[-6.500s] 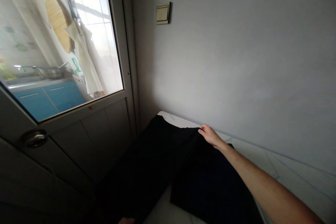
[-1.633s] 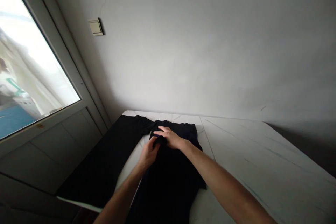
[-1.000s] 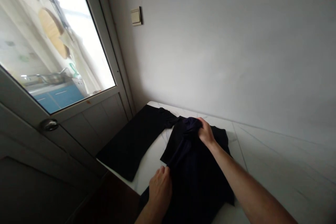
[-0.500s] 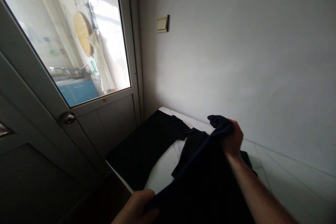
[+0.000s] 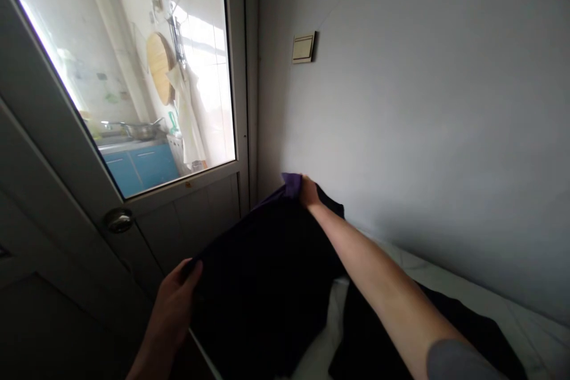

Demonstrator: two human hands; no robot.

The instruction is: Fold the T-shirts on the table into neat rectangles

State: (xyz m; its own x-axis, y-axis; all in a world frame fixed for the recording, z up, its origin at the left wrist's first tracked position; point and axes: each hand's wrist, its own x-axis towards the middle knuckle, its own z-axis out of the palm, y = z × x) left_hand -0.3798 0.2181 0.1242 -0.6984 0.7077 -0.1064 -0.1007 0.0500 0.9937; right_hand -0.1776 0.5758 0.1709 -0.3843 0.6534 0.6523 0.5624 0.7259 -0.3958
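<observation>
A black garment [image 5: 262, 273] with a purple edge is stretched between my hands over a white marble-patterned table [image 5: 320, 347]. My left hand [image 5: 173, 294] pinches its near left corner, thumb on top, close to the table's left edge. Farther off, near the wall, my right hand [image 5: 309, 192] grips the opposite corner, where purple cloth bunches at the fingers. More black cloth lies at the lower right beneath my right forearm. The cloth is too dark to tell what kind of garment it is, or whether all of it is one piece.
A grey wall [image 5: 414, 101] with a light switch [image 5: 303, 48] rises behind the table. To the left stands a door with a round knob [image 5: 118, 220]. Through its glass show blue cabinets [image 5: 154, 164], a pan and a round wooden board [image 5: 159, 68].
Both hands have moved left and away from me, carrying the cloth. The garment now spreads over the table's left part, where black cloth was lying. The view has shifted slightly.
</observation>
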